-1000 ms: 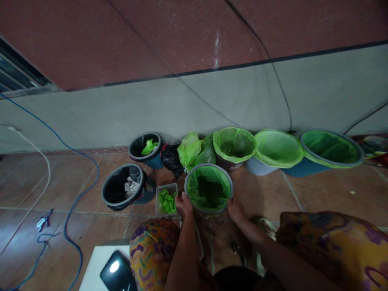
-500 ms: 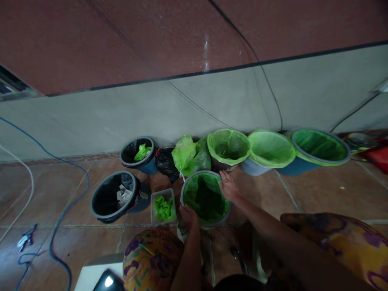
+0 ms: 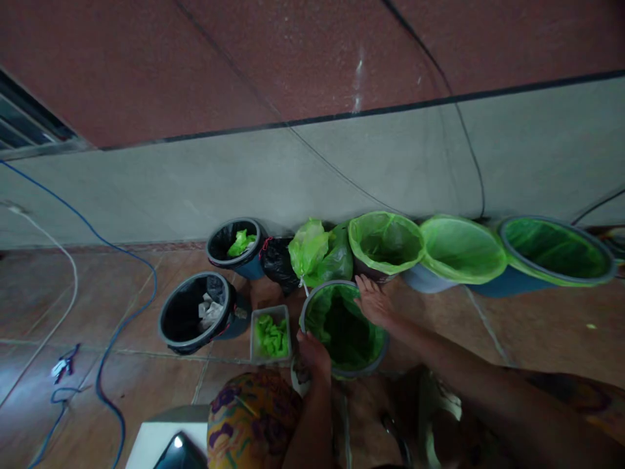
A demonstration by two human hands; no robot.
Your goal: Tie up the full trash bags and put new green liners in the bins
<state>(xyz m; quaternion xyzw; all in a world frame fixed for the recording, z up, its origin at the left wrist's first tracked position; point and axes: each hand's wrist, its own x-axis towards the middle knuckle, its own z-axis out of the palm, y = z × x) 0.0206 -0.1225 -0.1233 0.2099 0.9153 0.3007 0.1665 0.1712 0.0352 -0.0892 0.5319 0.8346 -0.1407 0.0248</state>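
A trash bin (image 3: 306, 306) with a grey rim and a green plastic liner (image 3: 375, 339) stands on the floor in front of me, between my knees. My left hand (image 3: 313, 355) closes around its rim on the left side, fingers partly hidden. On the right side of the rim lies my right hand (image 3: 374, 303), fingers stretched out flat. Left of this bin is a clear square container (image 3: 254, 352) holding crumpled green plastic bags (image 3: 272, 335). Right behind the bin, a tied light-green bag (image 3: 310, 247) rests beside a black bag (image 3: 279, 260).
Green-lined bins (image 3: 385, 267), (image 3: 432, 280) and a blue bin (image 3: 512, 280) line the wall. Two black-lined bins (image 3: 170, 339), (image 3: 249, 267) stand left. A blue cable (image 3: 105, 355), keys (image 3: 63, 366) and a white surface with a dark phone-like device (image 3: 180, 453) lie left.
The view has shifted left, so the bins appear farther right. Both hands stay at the rim of the same bin, with little visible change in their grip.
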